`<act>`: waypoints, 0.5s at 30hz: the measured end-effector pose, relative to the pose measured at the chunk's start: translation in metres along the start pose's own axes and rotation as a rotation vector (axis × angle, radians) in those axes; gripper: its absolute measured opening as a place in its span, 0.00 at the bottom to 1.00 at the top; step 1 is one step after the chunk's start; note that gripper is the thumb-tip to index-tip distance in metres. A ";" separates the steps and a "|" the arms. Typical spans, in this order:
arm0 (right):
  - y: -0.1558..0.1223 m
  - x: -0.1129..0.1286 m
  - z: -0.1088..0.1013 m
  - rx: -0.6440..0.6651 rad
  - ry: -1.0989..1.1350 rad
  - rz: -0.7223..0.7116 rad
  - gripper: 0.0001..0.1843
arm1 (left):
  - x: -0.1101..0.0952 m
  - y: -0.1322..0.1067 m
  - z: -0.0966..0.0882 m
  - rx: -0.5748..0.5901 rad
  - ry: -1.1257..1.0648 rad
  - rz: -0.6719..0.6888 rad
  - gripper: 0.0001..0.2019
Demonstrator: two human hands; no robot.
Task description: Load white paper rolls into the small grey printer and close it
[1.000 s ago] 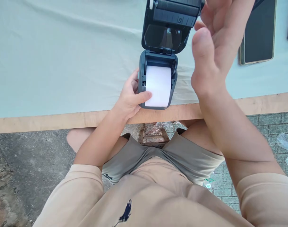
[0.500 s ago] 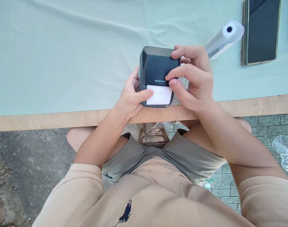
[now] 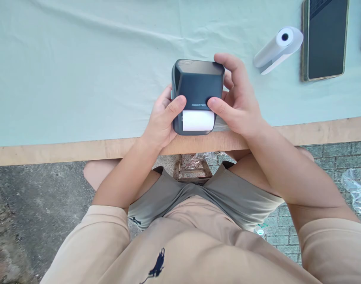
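So, head view: the black printer (image 3: 201, 86) sits right between both hands, by the table's edge (image 3: 64, 153), long axis pointing away from the body. Left hand (image 3: 161, 120) grips one side, right hand (image 3: 242, 106) the other, thumbs on top, neither really nearer.

Single head camera, worn by the person. Looks forward and steeply down from above the shirt (image 3: 210, 248), which fills the bottom of the view. Range is close: left hand (image 3: 162, 118) and right hand (image 3: 242, 104) show large, above centre, by the near edge of the worktop (image 3: 88, 83). That edge crosses mid-frame, rising slightly rightward.
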State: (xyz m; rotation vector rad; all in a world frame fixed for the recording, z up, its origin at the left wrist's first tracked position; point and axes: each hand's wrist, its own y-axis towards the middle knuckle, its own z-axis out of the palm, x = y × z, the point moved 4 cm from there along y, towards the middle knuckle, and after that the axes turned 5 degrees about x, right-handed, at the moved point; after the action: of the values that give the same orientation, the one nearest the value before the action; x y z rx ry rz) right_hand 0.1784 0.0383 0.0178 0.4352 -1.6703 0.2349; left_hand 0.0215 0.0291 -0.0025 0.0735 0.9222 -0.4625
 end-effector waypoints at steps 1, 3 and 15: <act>0.000 0.000 0.000 0.000 0.006 0.004 0.34 | 0.000 0.000 0.001 0.001 -0.003 -0.003 0.14; 0.000 -0.001 0.000 0.001 0.010 0.002 0.34 | -0.001 -0.001 0.001 0.008 -0.017 0.000 0.14; -0.001 0.000 0.001 -0.086 -0.188 0.034 0.36 | 0.001 0.000 -0.002 0.032 -0.016 0.009 0.16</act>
State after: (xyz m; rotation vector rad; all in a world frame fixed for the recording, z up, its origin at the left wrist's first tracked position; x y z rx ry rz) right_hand 0.1783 0.0368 0.0173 0.3734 -1.8660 0.1493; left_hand 0.0207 0.0290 -0.0042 0.1029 0.8980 -0.4685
